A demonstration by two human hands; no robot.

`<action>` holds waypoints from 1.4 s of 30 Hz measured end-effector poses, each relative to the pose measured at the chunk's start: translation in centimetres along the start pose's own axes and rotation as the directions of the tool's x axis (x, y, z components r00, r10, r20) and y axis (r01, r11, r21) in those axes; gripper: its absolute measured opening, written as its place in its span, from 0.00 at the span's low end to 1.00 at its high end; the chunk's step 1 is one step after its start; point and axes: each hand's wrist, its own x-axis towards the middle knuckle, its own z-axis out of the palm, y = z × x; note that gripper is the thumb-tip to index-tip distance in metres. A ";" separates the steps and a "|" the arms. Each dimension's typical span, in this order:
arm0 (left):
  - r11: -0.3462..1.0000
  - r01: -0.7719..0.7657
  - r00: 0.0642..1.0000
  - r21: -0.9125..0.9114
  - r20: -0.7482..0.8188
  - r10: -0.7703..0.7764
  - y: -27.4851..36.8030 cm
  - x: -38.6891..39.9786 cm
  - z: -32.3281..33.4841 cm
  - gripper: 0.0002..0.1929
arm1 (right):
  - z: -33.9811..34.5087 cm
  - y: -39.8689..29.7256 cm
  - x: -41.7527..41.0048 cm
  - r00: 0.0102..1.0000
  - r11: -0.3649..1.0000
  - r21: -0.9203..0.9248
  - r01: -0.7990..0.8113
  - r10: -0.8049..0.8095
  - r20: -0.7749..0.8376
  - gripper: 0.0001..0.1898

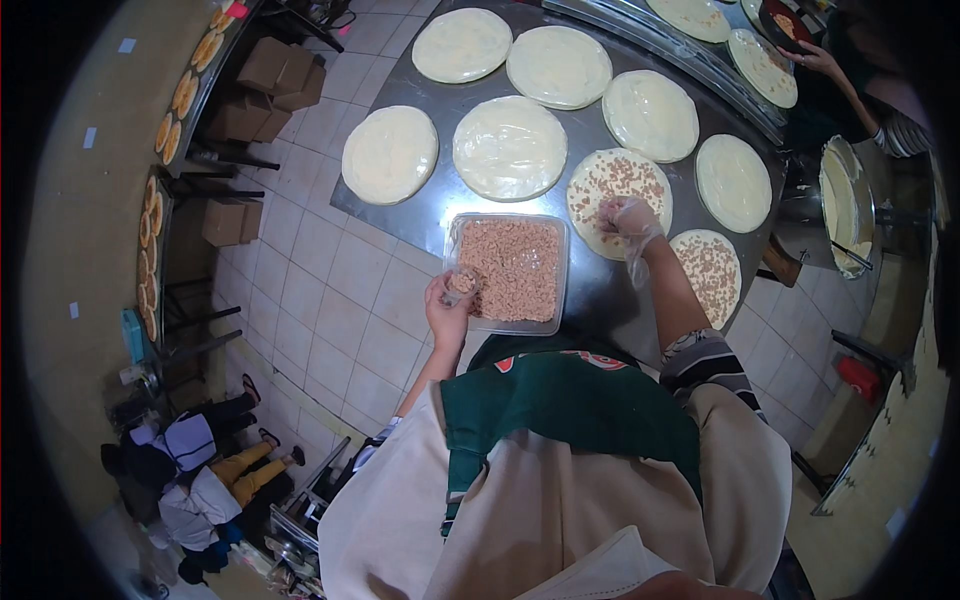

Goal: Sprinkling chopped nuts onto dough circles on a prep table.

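Observation:
My left hand (442, 304) holds a small clear plastic cup (460, 285) with pinkish-tan chopped bits in it, at the left side of a clear plastic tub (562, 300). More of the same chopped topping (514, 262) fills the tub. My right hand (630, 219), in a thin clear plastic glove, is over a round cream-coated base (652, 180) partly strewn with bits. Its fingers are bunched and point down; whether bits are between them is hidden. Beside my right forearm lies another round base (709, 277), covered with bits.
Several plain cream-coated rounds (510, 148) lie on the metal table (592, 289). At the right stands a large metal pot (847, 202) with cream inside. A co-worker's hand (817, 58) holds a dark bowl (787, 26) over another table. Cardboard boxes (232, 220) and seated people (202, 495) are at left.

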 end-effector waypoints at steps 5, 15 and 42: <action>0.996 0.051 0.998 -0.067 0.040 -0.049 0.2 -0.2 0.0 0.24 | 0.9 0.9 0.2 0.988 0.972 -0.193 0.135 -0.147 -0.051 0.07; 0.962 0.222 0.954 -0.158 0.237 -0.181 -0.1 0.7 -1.0 0.24 | 0.3 3.2 -2.3 1.000 0.988 0.151 0.008 -0.005 -0.019 0.08; 0.958 -0.243 0.962 -0.155 0.086 0.258 2.8 3.8 -2.0 0.23 | -1.0 1.8 -3.5 0.939 0.938 0.291 0.188 -0.085 -0.333 0.10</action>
